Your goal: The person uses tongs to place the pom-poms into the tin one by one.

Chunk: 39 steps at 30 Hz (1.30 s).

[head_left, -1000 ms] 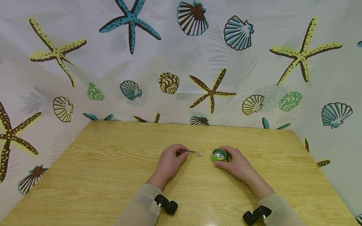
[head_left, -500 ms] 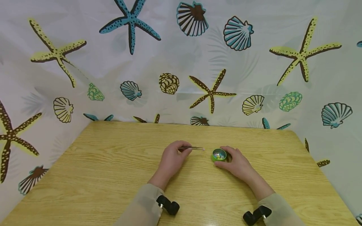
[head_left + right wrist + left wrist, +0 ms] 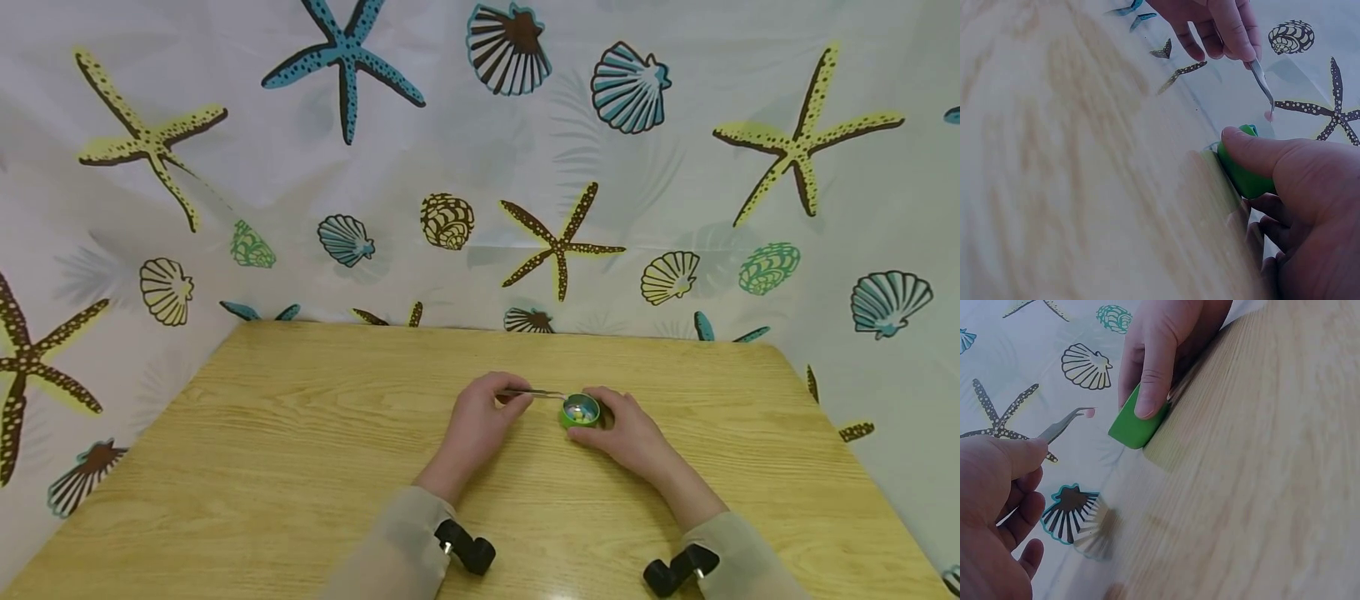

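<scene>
My left hand (image 3: pixel 480 421) pinches bent-tip tweezers (image 3: pixel 1060 428) between thumb and forefinger. At their tips sits a small pink bead-like piece (image 3: pixel 1090 413). The tips hover at the left rim of a small round green tin (image 3: pixel 580 412), apart from it in the left wrist view. Thumb and fingers of my right hand (image 3: pixel 630 433) grip the tin from its right side as it stands upright on the table. Inside it, a shiny silvery bottom bears several small pale and yellowish pieces, too small to name. The right wrist view shows the tin's green side (image 3: pixel 1247 172) under my right thumb.
A light wooden table (image 3: pixel 300 433) lies under both hands. Behind it and along both sides hangs a white cloth (image 3: pixel 480 283) printed with starfish and shells. Each sleeve carries a black wrist mount (image 3: pixel 467 547).
My left hand has moved right and slightly away from me, bringing the tweezers and the pink piece up from near the tabletop to the tin's rim. The right hand and tin stay put.
</scene>
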Each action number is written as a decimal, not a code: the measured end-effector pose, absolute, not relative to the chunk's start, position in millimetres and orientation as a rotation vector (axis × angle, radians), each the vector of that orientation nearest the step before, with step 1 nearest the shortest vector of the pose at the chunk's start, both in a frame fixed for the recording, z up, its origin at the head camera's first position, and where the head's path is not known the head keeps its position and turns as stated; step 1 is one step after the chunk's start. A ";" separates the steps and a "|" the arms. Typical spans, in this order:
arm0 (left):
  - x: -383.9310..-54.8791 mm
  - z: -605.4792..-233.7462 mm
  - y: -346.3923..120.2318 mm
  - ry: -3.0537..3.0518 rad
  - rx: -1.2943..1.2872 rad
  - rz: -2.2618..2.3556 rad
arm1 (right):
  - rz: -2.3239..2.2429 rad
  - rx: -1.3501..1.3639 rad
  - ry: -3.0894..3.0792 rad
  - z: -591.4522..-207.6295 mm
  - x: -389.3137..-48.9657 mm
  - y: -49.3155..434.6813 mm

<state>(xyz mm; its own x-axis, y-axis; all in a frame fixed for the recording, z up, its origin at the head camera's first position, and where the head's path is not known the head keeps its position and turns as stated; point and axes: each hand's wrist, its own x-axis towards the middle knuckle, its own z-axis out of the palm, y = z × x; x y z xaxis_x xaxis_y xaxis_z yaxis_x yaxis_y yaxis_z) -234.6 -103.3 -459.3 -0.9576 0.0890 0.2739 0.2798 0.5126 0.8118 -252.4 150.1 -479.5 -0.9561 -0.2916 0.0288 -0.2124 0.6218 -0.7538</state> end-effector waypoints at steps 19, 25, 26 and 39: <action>-235.5 -463.6 -78.9 -2.542 -0.369 -1.422 | -1.241 -0.434 2.752 -481.0 -253.5 150.7; -236.1 -466.5 -77.1 -2.557 -0.397 -1.381 | -1.245 -0.414 2.747 -480.5 -252.6 150.9; -236.6 -467.2 -76.9 -2.562 -0.398 -1.365 | -1.246 -0.417 2.748 -480.5 -252.6 150.9; -235.9 -466.8 -76.3 -2.566 -0.371 -1.357 | -1.246 -0.424 2.754 -480.9 -253.1 150.6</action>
<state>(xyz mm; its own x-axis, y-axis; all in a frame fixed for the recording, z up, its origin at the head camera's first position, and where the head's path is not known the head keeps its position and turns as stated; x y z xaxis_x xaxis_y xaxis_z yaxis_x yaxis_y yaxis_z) -235.9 -76.3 -466.8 -0.9452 0.1209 0.3032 0.3187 0.5429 0.7770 -253.1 150.6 -480.9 -0.9574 -0.2867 0.0328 -0.2139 0.6287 -0.7476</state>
